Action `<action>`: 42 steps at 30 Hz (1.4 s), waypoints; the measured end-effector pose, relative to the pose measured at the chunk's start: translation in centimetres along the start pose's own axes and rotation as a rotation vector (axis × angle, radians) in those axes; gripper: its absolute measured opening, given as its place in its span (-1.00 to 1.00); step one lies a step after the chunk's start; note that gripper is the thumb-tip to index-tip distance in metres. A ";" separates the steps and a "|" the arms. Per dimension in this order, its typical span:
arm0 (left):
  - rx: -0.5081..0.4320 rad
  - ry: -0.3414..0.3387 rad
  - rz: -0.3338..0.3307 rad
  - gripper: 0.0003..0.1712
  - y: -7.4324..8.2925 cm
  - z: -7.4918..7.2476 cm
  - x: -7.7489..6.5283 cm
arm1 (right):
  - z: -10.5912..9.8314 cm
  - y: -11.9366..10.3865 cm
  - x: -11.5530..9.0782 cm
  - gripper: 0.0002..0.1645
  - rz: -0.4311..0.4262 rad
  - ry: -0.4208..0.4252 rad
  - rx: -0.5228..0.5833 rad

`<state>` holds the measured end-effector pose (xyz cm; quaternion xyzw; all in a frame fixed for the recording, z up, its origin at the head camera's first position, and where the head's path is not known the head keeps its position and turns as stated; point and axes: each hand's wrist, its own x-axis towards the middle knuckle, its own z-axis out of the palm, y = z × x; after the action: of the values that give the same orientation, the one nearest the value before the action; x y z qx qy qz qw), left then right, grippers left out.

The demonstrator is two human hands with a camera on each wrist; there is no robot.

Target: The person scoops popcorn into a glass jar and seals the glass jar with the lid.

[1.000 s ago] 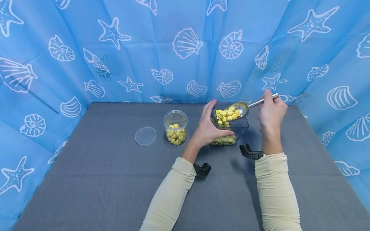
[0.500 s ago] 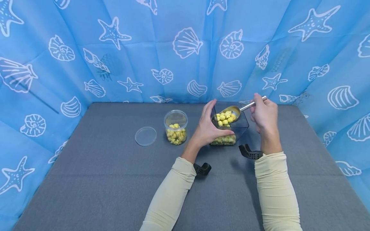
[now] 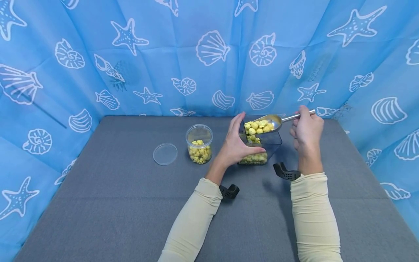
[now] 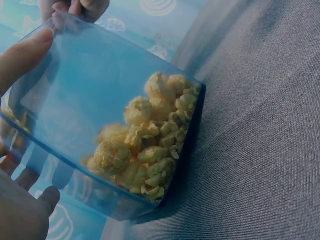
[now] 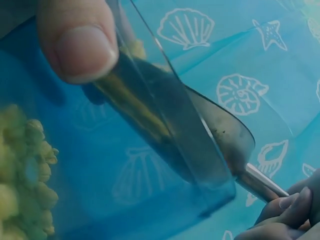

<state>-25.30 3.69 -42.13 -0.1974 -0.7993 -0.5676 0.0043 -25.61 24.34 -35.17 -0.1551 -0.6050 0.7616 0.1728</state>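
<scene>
My left hand (image 3: 231, 146) grips a clear, dark-tinted square container (image 3: 274, 148), thumb across its near wall and fingers along its left side. Popcorn (image 4: 150, 145) lies in the bottom of it in the left wrist view. The right hand (image 3: 308, 133) holds a metal scoop (image 3: 276, 120) by its handle. Its bowl sits within the container's mouth, near the rim, loaded with yellow popcorn (image 3: 256, 127). Through the tinted wall, the right wrist view shows the scoop (image 5: 220, 125) slanting in, with the left thumb (image 5: 80, 45) in front.
Left of the container stands a clear round jar (image 3: 199, 146), uncovered and partly filled with popcorn. A clear round lid (image 3: 165, 154) lies flat on the grey cloth-covered table (image 3: 131, 203) beside it. A blue seashell-patterned curtain (image 3: 183, 47) hangs behind and at both sides.
The right hand dipped the scoop leftward and lower into the container, then drew it back right and up with popcorn in its bowl. My left hand kept its hold on the container.
</scene>
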 end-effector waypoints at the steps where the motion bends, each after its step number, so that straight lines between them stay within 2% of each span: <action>1: 0.002 0.000 0.000 0.44 0.0 0.0 0.0 | -0.1 0.0 0.0 -0.55 -0.001 0.003 0.008; 13: -0.004 -0.004 -0.004 0.44 -0.3 -0.1 0.0 | -1.3 -0.3 0.4 -0.54 0.057 0.028 0.068; 19: -0.004 -0.010 -0.003 0.44 -0.4 -0.1 0.0 | -1.7 -0.1 0.7 -0.55 0.108 0.043 0.050; 27: -0.015 -0.025 -0.032 0.46 -0.4 -0.3 0.0 | -2.0 0.2 1.0 -0.53 0.157 0.023 0.075; 37: 0.013 -0.075 -0.059 0.50 0.2 -0.6 0.0 | -1.6 -0.1 0.6 -0.50 0.102 -0.021 0.203; 42: -0.020 -0.051 -0.053 0.48 0.9 -1.2 -0.1 | -1.2 -0.5 0.1 -0.51 0.060 -0.030 0.231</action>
<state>-25.12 2.85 -40.89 -0.1907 -0.7984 -0.5702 -0.0333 -25.11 25.48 -34.93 -0.1408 -0.5109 0.8333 0.1575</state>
